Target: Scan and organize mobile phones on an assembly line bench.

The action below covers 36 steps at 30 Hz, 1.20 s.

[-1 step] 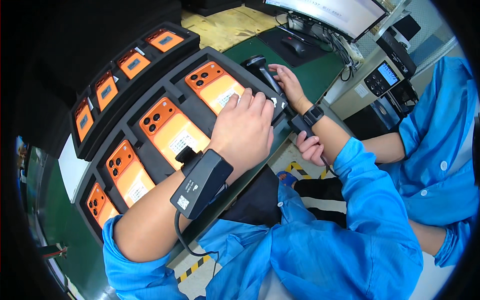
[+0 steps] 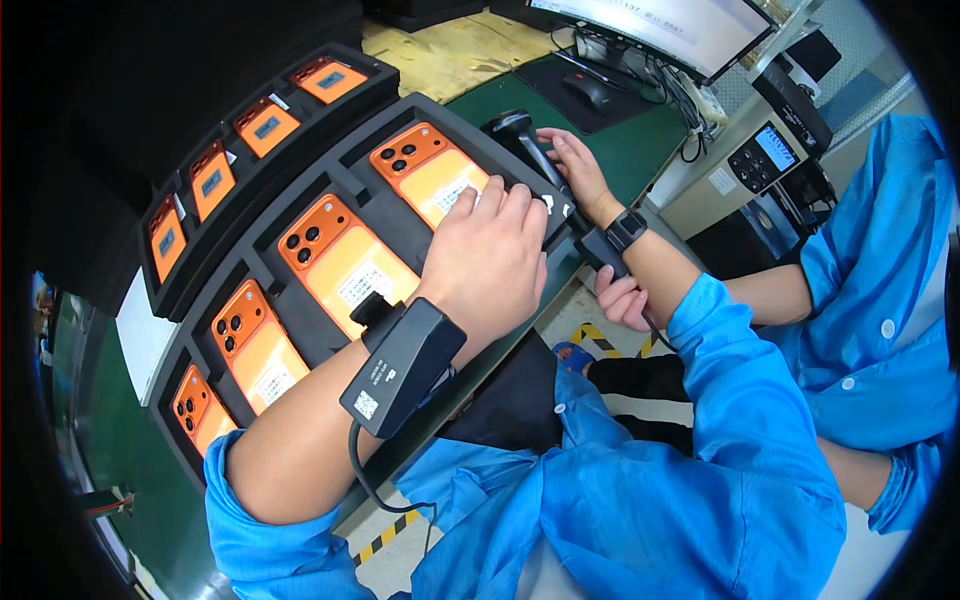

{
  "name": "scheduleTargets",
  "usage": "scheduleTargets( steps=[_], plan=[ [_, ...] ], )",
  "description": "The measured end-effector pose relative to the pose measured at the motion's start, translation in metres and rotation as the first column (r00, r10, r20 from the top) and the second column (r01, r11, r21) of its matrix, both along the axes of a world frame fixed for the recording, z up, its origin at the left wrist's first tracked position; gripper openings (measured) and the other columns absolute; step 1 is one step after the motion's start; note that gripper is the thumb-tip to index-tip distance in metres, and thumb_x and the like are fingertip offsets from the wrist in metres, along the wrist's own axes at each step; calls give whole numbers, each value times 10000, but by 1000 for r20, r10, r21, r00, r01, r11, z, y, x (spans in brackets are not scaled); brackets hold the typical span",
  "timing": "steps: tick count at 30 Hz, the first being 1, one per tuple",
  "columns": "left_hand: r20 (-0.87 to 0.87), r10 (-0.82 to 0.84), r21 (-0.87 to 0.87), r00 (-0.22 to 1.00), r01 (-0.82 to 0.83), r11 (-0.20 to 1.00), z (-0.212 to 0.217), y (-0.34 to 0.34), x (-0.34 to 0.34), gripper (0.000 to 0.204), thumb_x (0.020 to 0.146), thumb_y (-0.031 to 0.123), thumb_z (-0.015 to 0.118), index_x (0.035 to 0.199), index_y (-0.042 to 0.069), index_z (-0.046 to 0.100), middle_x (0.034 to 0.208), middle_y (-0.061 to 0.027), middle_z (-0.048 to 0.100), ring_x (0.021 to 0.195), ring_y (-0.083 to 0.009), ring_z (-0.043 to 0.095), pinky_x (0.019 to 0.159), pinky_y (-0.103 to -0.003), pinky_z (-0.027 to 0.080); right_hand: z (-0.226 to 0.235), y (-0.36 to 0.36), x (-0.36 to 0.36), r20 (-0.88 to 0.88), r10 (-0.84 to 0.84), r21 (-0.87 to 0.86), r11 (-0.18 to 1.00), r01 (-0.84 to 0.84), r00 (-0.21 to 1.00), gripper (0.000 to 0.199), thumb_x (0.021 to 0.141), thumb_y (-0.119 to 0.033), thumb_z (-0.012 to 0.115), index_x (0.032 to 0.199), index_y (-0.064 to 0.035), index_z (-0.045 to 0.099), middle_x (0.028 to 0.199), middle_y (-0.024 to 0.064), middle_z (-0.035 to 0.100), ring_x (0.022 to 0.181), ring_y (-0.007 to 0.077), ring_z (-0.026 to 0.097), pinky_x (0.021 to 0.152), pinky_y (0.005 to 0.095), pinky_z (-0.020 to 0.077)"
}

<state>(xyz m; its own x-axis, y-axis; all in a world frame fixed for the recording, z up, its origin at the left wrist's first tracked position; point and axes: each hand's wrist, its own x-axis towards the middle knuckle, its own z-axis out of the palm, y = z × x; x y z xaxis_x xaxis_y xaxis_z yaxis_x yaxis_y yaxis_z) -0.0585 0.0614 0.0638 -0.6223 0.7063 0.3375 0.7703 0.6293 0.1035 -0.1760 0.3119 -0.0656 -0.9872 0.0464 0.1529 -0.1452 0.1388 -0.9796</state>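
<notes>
My left hand (image 2: 485, 255) lies over the lower end of an orange phone (image 2: 415, 155) in a black foam tray (image 2: 265, 230). Its fingers are stretched and slightly bent, open, and their tips touch the phone's edge. More orange phones (image 2: 325, 235) lie back up in the tray's slots, with white labels. A black box (image 2: 405, 365) with a cable is strapped at my left wrist. Beside a black handheld scanner (image 2: 515, 130) is my right hand (image 2: 580, 175), its fingers loosely apart. A watch-like black band (image 2: 627, 230) circles that wrist.
A co-worker's fingers (image 2: 622, 298) hold a black box (image 2: 602, 252) under my right wrist. Behind stands a second foam tray (image 2: 375, 90) of orange phones. A monitor (image 2: 670, 30), a mouse (image 2: 588, 90) and a device with a lit screen (image 2: 775, 147) are farther right.
</notes>
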Motion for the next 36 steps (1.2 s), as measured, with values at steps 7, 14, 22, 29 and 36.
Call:
scheduleTargets(
  steps=[7,14,22,29,36],
  plan=[
    [10,6,3,1000,-6,1000,0,0,-2,397,797,208,645,1119,-4,552,1182,-161,558,1199,-311,498,1024,-403,398,-1,1,-5,-27,5,-50,999,-6,1000,327,996,-326,478,1211,-108,591,1120,7,590,877,80,520,759,211,423],
    [8,3,-7,1000,-3,1000,1,1,0,402,805,225,643,1123,-5,552,1196,-162,553,1213,-313,489,1029,-406,395,-5,4,-6,43,-113,-308,943,121,993,302,999,-279,484,1225,-95,561,1134,30,571,867,91,584,721,206,459],
    [41,16,-38,999,-15,999,2,0,0,416,813,226,639,1149,1,543,1213,-158,547,1229,-307,481,1048,-406,379,-4,3,-1,-1,-33,-185,982,33,999,341,996,-286,493,1265,-78,523,1149,36,544,892,100,567,737,225,462],
    [28,14,-45,1000,-13,999,4,1,-2,412,813,227,639,1149,5,547,1211,-158,550,1227,-305,483,1048,-411,381,-3,2,-8,-15,-10,-1,1000,10,1000,360,994,-293,499,1277,-71,514,1151,40,541,899,103,566,742,227,461],
    [9,14,-24,1000,-13,1000,0,1,-1,405,810,221,639,1142,4,553,1218,-157,553,1228,-304,485,1042,-406,389,7,20,-3,42,15,40,999,-17,999,380,991,-299,505,1290,-65,505,1153,45,539,906,106,565,747,229,461]
  ],
)
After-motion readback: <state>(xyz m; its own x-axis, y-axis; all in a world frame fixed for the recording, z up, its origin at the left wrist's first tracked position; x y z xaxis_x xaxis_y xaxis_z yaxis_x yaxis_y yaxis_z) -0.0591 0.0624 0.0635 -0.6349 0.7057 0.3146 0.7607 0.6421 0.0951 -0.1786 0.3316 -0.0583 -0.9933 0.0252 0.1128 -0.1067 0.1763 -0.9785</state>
